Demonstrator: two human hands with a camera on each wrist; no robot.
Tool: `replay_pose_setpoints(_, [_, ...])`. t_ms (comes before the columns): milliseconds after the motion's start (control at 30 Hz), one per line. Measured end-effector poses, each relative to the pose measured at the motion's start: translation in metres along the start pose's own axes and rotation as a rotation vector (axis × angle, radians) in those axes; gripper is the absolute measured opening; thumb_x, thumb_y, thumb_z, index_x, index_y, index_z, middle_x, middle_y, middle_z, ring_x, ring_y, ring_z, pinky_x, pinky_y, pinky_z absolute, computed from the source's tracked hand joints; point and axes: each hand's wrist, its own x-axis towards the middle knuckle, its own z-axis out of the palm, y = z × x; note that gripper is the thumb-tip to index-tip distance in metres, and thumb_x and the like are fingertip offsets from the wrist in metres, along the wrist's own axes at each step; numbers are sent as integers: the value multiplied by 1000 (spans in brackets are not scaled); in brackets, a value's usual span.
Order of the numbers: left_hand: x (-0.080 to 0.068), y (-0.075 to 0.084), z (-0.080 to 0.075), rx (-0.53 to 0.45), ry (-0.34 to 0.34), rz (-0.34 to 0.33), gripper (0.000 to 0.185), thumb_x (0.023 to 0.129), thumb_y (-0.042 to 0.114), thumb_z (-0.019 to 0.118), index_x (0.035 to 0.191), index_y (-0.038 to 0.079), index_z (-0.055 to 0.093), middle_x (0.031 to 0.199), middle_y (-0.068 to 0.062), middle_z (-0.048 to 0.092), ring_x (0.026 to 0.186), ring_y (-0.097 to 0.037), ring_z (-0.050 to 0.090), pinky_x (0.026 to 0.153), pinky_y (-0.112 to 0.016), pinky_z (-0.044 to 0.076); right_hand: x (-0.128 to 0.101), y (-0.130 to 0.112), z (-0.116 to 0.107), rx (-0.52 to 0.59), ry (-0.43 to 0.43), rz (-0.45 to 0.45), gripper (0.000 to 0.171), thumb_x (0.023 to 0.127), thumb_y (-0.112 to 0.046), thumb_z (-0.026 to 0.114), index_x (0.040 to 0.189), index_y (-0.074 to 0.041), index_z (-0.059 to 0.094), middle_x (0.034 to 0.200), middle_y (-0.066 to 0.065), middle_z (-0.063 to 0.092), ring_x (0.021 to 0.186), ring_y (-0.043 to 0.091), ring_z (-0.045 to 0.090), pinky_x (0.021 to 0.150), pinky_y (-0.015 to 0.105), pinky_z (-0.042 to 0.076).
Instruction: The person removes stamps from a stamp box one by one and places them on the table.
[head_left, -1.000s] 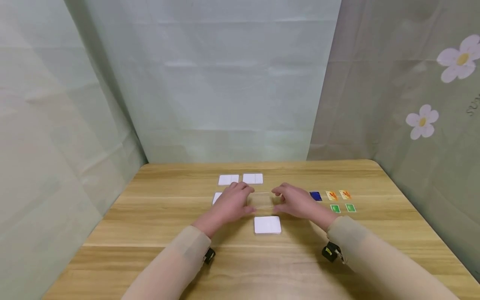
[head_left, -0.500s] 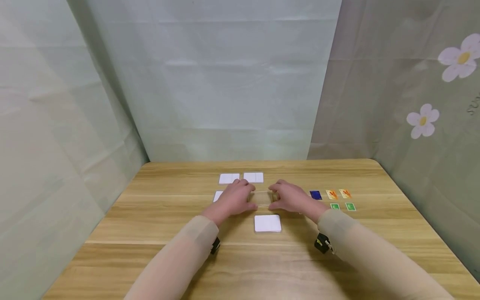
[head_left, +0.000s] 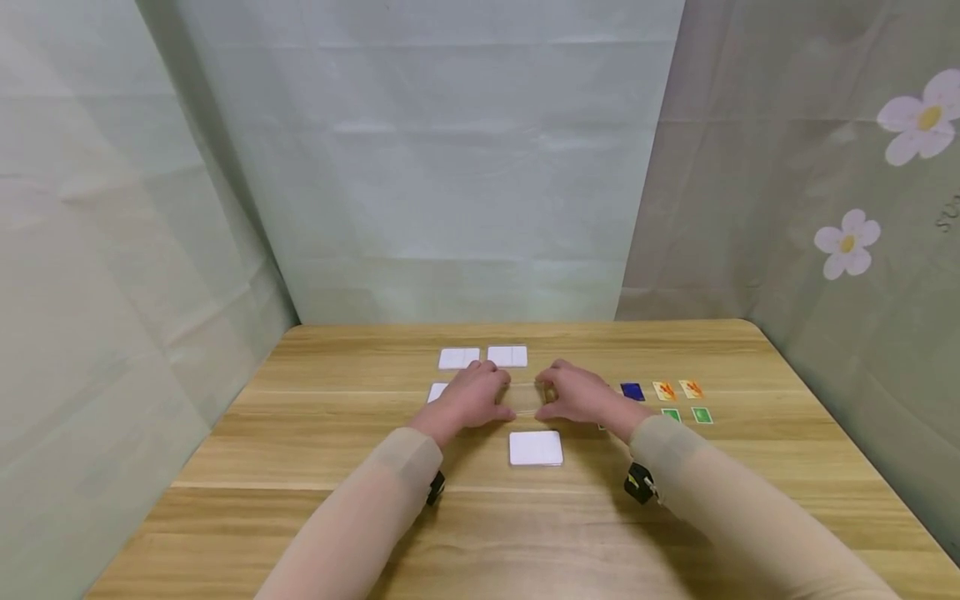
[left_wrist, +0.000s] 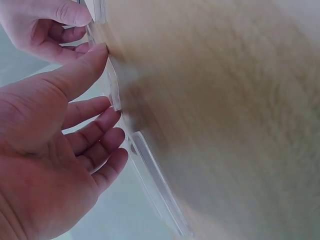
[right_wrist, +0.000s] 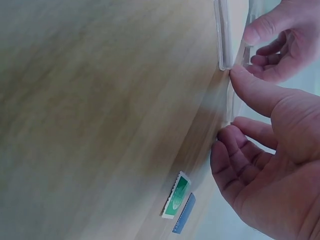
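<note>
A clear plastic case (head_left: 525, 397) lies flat on the desk (head_left: 315, 433), long axis left to right, directly between both hands. Left hand (head_left: 471, 398) pinches its left end, right hand (head_left: 577, 396) its right end; both equally near.

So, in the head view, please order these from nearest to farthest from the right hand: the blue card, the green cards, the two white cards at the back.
From the right hand:
1. Blue card, just to its right.
2. Green cards, farther right, past the blue one.
3. White cards at the back, beyond the left hand's side; close to the green cards' distance, hard to call.
</note>
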Motion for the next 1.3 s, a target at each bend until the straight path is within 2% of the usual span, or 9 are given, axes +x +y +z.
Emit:
replay_pose_setpoints(167, [17,-18,22,3,16,20,61,96,45,88,138,5,71,136,-14,66,126,-34,58,111,-52,49,1,2,0,3,-7,-20,55,92,-31,93,136,-3,74,116,8,65,94,18,59,86,40,55])
replay_pose_setpoints(267, [21,-22,26,-2,16,30,60,96,47,87,138,7,72,135,-13,67,124,-33,59,109,-54,49,1,2,-1,-2,-9,-32,53,92,-32,93,133,-3,75,115,8,65,93,18,59,87,41,55])
replay_pose_setpoints(400, [12,-12,10,-33,-20,15,57,98,42,87,140,6,72,136,-13,67,126,-32,59,113,-52,48,1,3,-2,-5,-13,-41,51,92,-33,93,131,-4,76,113,7,65,92,18,58,86,40,54])
replay_pose_setpoints(600, [1,-3,0,-28,-10,35,53,98,40,86,137,6,74,133,-11,69,126,-31,61,114,-45,47,1,6,-2,2,-20,-36,50,92,-34,94,129,-6,77,109,3,65,92,17,58,86,39,55])
replay_pose_setpoints(800, [-7,0,-5,-67,15,67,56,96,38,88,137,3,74,134,-14,69,126,-32,61,114,-46,47,-8,5,-5,44,-7,-33,55,91,-35,94,132,-4,75,110,3,68,96,17,63,92,42,58])
replay_pose_setpoints(1067, [-18,8,-5,-72,39,109,59,95,39,89,138,2,73,131,-13,70,122,-31,62,112,-46,49,-25,2,-8,73,9,-64,53,91,-32,95,130,-1,75,107,1,72,93,15,66,84,38,59])
replay_pose_setpoints(1300, [-31,14,-1,-97,53,115,59,96,40,89,139,4,73,130,-9,68,120,-27,59,107,-42,51,-41,-1,-8,104,14,-49,51,90,-30,95,128,-3,75,105,-1,69,90,14,63,80,35,57])
